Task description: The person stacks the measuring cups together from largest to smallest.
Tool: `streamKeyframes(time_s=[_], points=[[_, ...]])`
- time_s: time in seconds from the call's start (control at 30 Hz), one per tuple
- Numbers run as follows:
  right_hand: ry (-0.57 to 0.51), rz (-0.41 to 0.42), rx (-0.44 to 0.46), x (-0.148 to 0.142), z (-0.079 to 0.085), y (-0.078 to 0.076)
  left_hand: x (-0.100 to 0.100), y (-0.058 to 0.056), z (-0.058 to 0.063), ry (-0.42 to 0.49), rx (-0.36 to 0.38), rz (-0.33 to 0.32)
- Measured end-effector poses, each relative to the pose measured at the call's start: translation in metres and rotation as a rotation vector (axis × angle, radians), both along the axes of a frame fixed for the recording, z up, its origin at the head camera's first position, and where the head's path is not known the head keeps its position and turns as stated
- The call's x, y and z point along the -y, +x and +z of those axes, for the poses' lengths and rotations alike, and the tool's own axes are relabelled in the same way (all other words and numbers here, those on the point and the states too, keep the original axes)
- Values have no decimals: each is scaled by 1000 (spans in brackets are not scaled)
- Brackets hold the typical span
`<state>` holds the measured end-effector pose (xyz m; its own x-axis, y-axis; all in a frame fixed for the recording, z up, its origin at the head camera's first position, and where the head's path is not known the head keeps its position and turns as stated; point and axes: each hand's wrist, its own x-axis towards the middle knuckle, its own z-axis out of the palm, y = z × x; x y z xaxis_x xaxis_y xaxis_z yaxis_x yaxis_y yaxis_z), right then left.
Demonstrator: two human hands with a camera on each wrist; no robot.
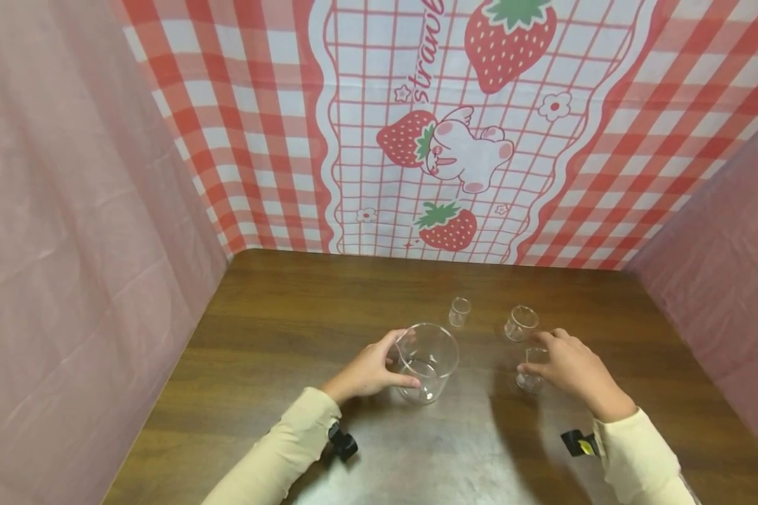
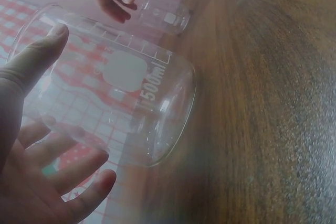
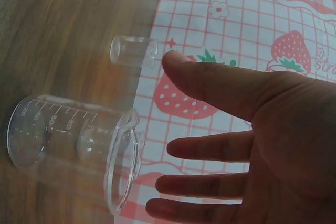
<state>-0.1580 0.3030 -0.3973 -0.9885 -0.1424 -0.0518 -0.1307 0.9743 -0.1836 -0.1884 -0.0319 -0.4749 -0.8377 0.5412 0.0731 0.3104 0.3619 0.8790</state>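
A large clear beaker (image 1: 439, 372) stands on the table, marked 500ml in the left wrist view beside a blank white patch (image 2: 126, 71). My left hand (image 1: 366, 368) holds it from the left, thumb across the near side and fingers round the back. On the right, a smaller graduated beaker (image 1: 530, 382) stands under my right hand (image 1: 568, 365). In the right wrist view that hand's thumb and straight, spread fingers (image 3: 210, 148) reach toward this beaker's rim, with a gap between them and the glass.
Behind the right hand stands another small beaker (image 1: 521, 324). The smallest glass (image 1: 459, 313) is farther back, between the two hands. A strawberry-print cloth (image 1: 448, 140) hangs along the table's back edge, and pink curtains (image 1: 88, 245) enclose both sides.
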Motion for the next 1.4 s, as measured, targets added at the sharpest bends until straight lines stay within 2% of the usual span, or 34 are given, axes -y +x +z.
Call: streamKeyframes(time_s=[0.13,0.33,0.6,1.03,1.4], points=[[28,-13,33,-2,-2,2,1,0,-1,2,3,-2],[51,-24,37,-3,-3,2,1,-3,-2,6,-2,2],[43,-62,60,-5,-6,3,1,-4,-1,11,1,-12],[41,-80,40,-5,-16,-1,5,-1,-2,15,10,-17],[-1,-53,32,-5,-18,-4,4,-2,-1,16,-4,-25]])
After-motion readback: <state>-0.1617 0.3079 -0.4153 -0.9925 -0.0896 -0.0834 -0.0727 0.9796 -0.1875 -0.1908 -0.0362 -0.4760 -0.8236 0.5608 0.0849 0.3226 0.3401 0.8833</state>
